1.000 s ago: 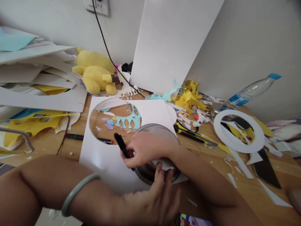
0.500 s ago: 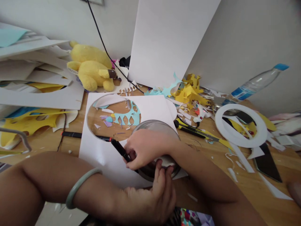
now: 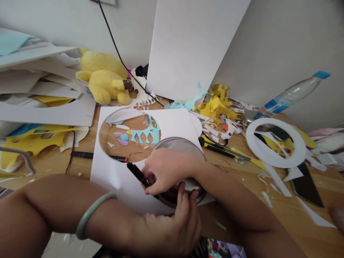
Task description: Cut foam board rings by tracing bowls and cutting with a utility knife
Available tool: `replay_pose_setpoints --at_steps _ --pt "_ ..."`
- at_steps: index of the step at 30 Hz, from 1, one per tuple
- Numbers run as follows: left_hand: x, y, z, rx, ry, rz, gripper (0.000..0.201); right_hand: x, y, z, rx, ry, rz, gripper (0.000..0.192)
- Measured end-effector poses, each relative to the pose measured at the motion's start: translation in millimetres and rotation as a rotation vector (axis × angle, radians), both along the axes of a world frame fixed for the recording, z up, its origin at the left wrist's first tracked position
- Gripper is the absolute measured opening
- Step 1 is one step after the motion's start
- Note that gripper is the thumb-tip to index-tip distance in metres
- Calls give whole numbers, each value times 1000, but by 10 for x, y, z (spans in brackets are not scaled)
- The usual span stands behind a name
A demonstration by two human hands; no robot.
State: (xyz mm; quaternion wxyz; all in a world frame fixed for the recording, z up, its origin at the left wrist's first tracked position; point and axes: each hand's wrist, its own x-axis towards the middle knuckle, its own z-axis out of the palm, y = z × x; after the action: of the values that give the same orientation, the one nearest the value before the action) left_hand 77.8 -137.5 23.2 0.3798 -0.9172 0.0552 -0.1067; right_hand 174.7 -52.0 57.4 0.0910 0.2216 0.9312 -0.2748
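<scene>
Right hand (image 3: 163,172) grips the marker (image 3: 137,173) at the lid's (image 3: 177,145) near-left rim, left hand (image 3: 174,225) pressing its near edge flat-fingered on white card (image 3: 118,175); no traced line visible.

A single head-worn view looks forward and steeply down from just above and behind the crossed hands, close enough that the left forearm fills the bottom edge. It faces across the counter (image 3: 301,215) toward the wall, with the left hand (image 3: 172,229) nearest the lens and the right hand (image 3: 168,170) just beyond it. The wall lies well past both hands, at the top edge.
</scene>
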Motion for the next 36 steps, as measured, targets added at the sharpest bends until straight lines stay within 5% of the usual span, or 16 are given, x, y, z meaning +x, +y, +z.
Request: replay_pose_setpoints --at_steps 11,22,27,32,36 --pt "31 -4 -74 -96 -80 -9 29 -21 15 -37 38 89 -61 23" --pt "47 2 -176 20 -118 -28 25 -29 65 -124 226 194 -433 24" --pt "69 -46 -239 4 -178 61 22 -39 99 -157 271 170 -613 24" --pt "19 47 -197 171 -75 -33 27 -25 134 -149 269 150 -699 26" --pt "34 1 -329 189 -117 15 25 -4 172 -169 320 161 -732 31"
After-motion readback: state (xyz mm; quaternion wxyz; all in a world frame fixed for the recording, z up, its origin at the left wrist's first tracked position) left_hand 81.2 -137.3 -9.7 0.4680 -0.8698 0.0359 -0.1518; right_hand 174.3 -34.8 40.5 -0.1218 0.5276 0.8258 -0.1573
